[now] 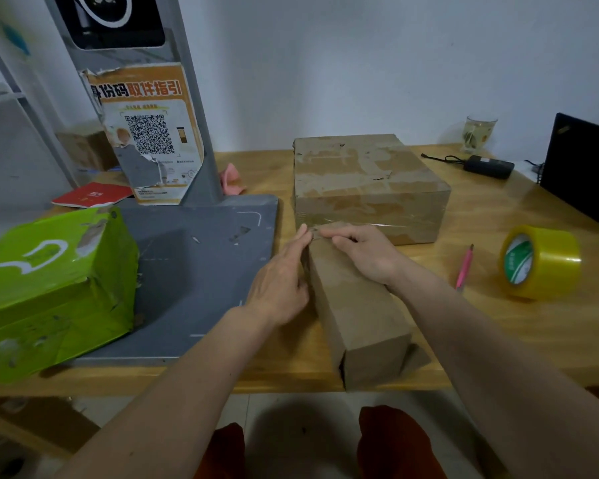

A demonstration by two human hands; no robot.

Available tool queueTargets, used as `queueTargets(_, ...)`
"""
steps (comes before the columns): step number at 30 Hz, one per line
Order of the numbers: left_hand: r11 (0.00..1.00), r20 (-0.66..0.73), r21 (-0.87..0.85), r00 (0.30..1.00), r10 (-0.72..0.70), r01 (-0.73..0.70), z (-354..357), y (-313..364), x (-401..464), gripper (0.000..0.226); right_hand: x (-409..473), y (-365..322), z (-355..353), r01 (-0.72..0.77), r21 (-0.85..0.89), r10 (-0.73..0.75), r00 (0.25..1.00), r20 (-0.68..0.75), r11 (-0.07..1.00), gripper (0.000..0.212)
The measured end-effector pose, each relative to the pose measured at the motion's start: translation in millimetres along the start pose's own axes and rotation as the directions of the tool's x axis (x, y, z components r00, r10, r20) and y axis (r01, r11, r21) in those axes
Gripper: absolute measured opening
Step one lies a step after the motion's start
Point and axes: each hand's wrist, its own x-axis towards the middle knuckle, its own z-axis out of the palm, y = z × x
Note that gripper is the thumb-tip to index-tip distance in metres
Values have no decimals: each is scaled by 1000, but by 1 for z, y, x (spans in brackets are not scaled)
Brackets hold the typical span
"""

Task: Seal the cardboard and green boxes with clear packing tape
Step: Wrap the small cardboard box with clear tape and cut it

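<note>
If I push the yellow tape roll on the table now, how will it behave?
The tape roll stands on its round edge, leaning a little, so a push would probably make it roll or tip flat. The smooth wooden table would hardly stop it. It looks thick and fairly full, so probably rather heavy for its size.

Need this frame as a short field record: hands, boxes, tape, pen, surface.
left hand: open, pressed flat on the left side of the narrow box
right hand: fingers curled on the box's far top end, pressing there
narrow box: brown, lengthwise toward the person, near flap ajar
big box: behind it, taped over
green box: left, on the grey base
tape roll: on its edge, right, untouched
pen: pink, between narrow box and roll
surface: wooden table
</note>
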Motion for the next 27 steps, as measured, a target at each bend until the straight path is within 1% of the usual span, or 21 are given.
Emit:
queueTargets(2,999,34,42,999,-11,10,-9,2,11,78,1,-1,5,-35,42,38,997,-60,998,35)
queueTargets(3,1000,47,13,999,-17,16,-12,2,15,72,2,0,7,-61,79,68,994,-87,995,37)
queueTargets(5,989,71,-141,997,-43,52,-13,2,17,57,1,2,10,-105,147,122,986,-112,984,44)
queueTargets(6,975,82,-209,995,-55,71,-11,3,16,54,1,2,10,-116,156,134,985,-110,981,46)
queueTargets(8,961,89,-257,993,-78,98,-7,5,12,55,2,2,11,-124,129,136,986,-94,984,45)
queueTargets(12,966,82,-234,992,-94,111,-7,7,12,51,2,1,10,-92,119,102,992,-74,989,39)
queueTargets(15,978,123,-188,990,-71,93,-8,9,8,69,-3,2,6,-74,128,81,995,-51,989,37)
queueTargets(16,982,128,-166,989,-69,90,-8,9,8,70,-5,2,5,-79,127,85,995,-48,989,36)
queueTargets(20,995,130,6,986,-104,104,-13,10,13,69,-9,-1,3,-77,130,85,995,-59,989,33)
queueTargets(22,992,127,48,985,-119,114,-17,11,15,69,-11,-2,2,-76,155,86,994,-64,985,32)
queueTargets(24,994,104,43,989,-106,102,-20,15,15,63,-15,-3,0,-80,197,100,991,-92,977,35)
queueTargets(27,993,-14,-39,994,-109,109,-25,29,14,56,-21,-2,-4,-83,253,128,978,-167,964,41)
